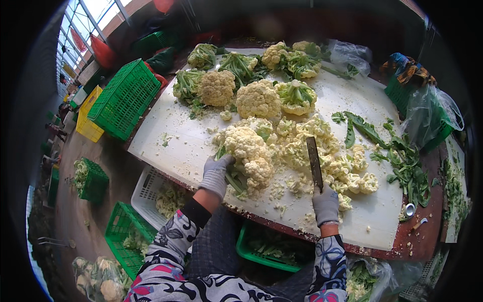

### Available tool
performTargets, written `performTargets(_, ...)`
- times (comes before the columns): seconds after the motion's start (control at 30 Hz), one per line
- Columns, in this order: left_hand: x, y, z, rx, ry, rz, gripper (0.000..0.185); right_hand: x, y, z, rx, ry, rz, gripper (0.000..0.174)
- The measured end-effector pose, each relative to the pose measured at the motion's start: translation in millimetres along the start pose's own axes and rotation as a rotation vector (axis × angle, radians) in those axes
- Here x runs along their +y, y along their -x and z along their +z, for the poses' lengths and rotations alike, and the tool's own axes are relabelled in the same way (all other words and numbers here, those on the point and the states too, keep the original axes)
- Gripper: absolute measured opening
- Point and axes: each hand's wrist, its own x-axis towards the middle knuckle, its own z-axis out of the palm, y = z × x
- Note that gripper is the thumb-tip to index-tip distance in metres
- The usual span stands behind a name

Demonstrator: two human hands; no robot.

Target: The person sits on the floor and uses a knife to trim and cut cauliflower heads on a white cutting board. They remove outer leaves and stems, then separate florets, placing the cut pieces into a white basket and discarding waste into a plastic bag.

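In a grey knit glove, my left hand [217,173] grips a large cauliflower head [251,156] by its leafy stem side, tilted with the florets facing right. My right hand [325,205], gloved the same way, holds a knife [314,162] whose dark blade points away from me. Around and beyond the blade spreads a pile of cut cauliflower florets [320,139] on the white board [169,141]. Farther back lie several whole cauliflowers [258,99], some turned stem up with green leaves.
Trimmed leaves [407,162], a small metal cup [409,210] and a small wooden-handled knife [419,224] lie on the right. A white basket [145,192] and green crates [120,226] [260,260] sit below the front edge. Another green crate [124,98] stands at the left edge.
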Motion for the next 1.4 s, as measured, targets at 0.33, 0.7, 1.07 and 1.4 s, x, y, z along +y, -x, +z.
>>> performTargets(0.33, -78.0, 3.4, 29.3, 0.005, -0.36, 0.179, 0.078, -37.9, 156.5, 20.7, 0.269, -0.806, -0.078, 0.024)
performTargets(0.7, -84.8, 10.3, 18.5, -0.338, 0.123, -0.012, 0.08, -71.2, 208.8, 9.5, 0.28, -0.672, 0.03, 0.029)
performTargets(1.07, -67.4, 33.4, 43.1, -0.1, -0.074, 0.047, 0.072, -40.1, 155.5, 60.6, 0.114, -0.215, -0.031, 0.028)
performTargets(1.4, -86.6, 4.4, 59.9, -0.053, -0.27, 0.35, 0.056, -40.8, 128.1, -8.1, 0.385, -0.353, -0.114, 0.019)
